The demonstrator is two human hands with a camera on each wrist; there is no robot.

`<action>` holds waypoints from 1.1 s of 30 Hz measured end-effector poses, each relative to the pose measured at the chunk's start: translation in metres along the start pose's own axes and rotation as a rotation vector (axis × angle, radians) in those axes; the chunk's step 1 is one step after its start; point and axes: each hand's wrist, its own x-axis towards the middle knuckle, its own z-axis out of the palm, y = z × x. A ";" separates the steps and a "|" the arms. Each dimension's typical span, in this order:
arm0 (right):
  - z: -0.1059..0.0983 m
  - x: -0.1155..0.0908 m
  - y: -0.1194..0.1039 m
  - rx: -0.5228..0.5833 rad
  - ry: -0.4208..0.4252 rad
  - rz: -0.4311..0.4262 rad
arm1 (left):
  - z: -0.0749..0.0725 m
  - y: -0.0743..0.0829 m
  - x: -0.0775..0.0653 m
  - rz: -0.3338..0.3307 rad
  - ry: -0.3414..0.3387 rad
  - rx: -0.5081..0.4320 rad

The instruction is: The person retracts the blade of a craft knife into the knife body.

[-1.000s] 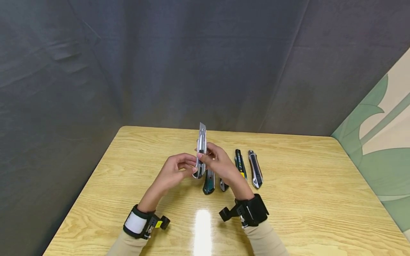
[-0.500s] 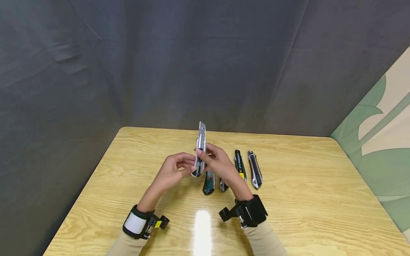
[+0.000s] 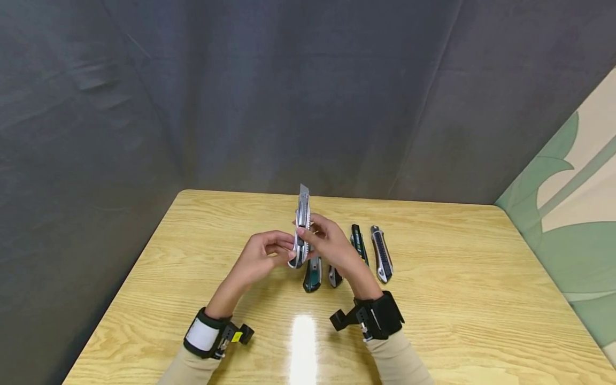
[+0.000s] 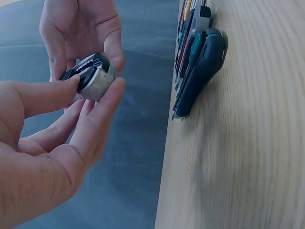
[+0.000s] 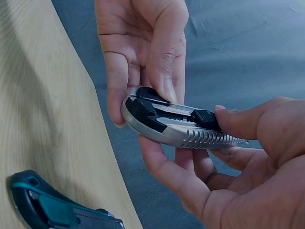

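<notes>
A silver and black utility knife (image 3: 302,224) is held up above the table, blade end pointing away from me. My left hand (image 3: 262,259) pinches its rounded butt end between thumb and fingers. Around the body, my right hand (image 3: 332,246) grips it, the thumb at the black slider in the right wrist view, where the knife (image 5: 167,121) shows its ribbed side. In the left wrist view the butt of the knife (image 4: 97,78) faces the camera. Below the hands lies a dark green utility knife (image 3: 313,275) on the table.
More utility knives lie to the right: a silver-black one (image 3: 335,277) partly behind my right hand, a black one (image 3: 358,243), and a grey one (image 3: 382,254). They rest on a wooden table (image 3: 457,299). A dark curtain (image 3: 308,96) hangs behind the table's far edge.
Both hands keep their hold on the silver and black knife, which shifts only very slightly. The blade tip stays out at about the same length.
</notes>
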 end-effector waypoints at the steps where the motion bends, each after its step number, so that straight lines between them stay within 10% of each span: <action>1: 0.000 0.001 0.000 0.006 -0.007 0.002 | 0.000 0.000 -0.001 0.001 0.003 0.001; 33: -0.004 0.012 0.029 -0.079 -0.060 -0.053 | -0.003 -0.002 -0.007 -0.034 0.004 -0.046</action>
